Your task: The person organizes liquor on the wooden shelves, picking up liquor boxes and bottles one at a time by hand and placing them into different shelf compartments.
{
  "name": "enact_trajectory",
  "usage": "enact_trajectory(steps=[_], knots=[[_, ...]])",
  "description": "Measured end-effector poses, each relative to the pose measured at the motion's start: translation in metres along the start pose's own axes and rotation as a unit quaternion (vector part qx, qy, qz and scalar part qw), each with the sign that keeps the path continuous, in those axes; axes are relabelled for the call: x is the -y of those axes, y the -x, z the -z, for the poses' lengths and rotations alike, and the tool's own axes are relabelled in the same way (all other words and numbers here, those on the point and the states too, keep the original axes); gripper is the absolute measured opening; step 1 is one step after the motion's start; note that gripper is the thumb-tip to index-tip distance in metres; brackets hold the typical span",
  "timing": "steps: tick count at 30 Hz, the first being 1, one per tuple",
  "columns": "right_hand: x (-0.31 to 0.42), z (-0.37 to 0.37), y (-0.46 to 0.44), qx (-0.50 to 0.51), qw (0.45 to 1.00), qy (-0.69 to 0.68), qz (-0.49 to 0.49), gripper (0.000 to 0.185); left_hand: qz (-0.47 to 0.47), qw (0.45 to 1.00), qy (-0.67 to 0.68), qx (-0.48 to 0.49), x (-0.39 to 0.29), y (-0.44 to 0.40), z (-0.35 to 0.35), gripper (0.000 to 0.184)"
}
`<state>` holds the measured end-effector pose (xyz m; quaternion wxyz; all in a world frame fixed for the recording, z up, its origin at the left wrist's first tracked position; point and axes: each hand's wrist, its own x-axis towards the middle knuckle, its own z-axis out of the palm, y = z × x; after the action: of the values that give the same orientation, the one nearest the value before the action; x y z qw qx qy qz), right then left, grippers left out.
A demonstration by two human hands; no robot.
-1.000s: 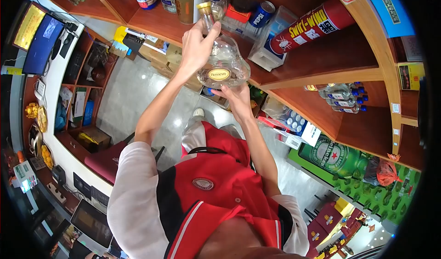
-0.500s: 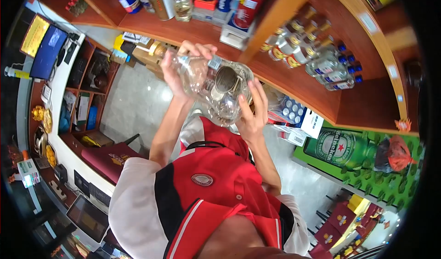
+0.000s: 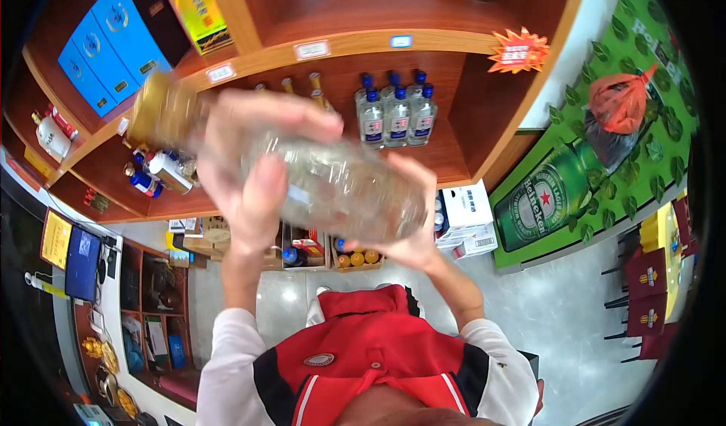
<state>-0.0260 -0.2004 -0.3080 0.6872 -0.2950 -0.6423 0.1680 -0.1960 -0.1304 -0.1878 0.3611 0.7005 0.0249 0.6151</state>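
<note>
A clear glass bottle point(image 3: 333, 188) with a gold cap point(image 3: 160, 112) is held up close to the camera, tilted nearly sideways with its cap to the left. My left hand point(image 3: 253, 161) is wrapped round the neck end, its thumb across the glass. At the base end on the right, my right hand point(image 3: 416, 222) has its fingers around the bottom. Motion blurs the bottle and both hands, and no label can be read.
Behind the bottle is a wooden shelf point(image 3: 484, 44) with several blue-capped bottles point(image 3: 396, 120). Blue boxes point(image 3: 113, 37) stand at upper left. Below are white cartons point(image 3: 465, 214) and a crate of orange-topped items point(image 3: 358, 260). A green Heineken panel point(image 3: 544, 199) is at right.
The bottle has come nearer the camera and turned from base-facing to lying sideways, both hands still on it. The view has shifted, showing more of the shelves.
</note>
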Motion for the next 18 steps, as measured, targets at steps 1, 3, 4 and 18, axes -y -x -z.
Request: enact_trajectory(steps=[1, 3, 4, 18], knots=[[0.001, 0.011, -0.010, -0.031, 0.999, 0.014, -0.008, 0.114, 0.002, 1.000, 0.010, -0.012, -0.003, -0.021, -0.017, 0.044], [0.009, 0.039, -0.045, -0.052, 0.998, 0.038, -0.010, 0.113, 0.008, 0.996, -0.082, -0.021, -0.005, -0.069, -0.043, 0.031], [0.012, 0.050, -0.064, -0.072, 0.996, 0.044, 0.010, 0.113, -0.017, 0.993, -0.116, -0.010, -0.001, -0.093, -0.054, 0.039], [0.009, 0.196, -0.242, -0.131, 0.823, 0.549, 0.068, 0.090, -0.021, 0.949, -0.314, -0.034, 0.120, -0.291, -0.163, 0.044]])
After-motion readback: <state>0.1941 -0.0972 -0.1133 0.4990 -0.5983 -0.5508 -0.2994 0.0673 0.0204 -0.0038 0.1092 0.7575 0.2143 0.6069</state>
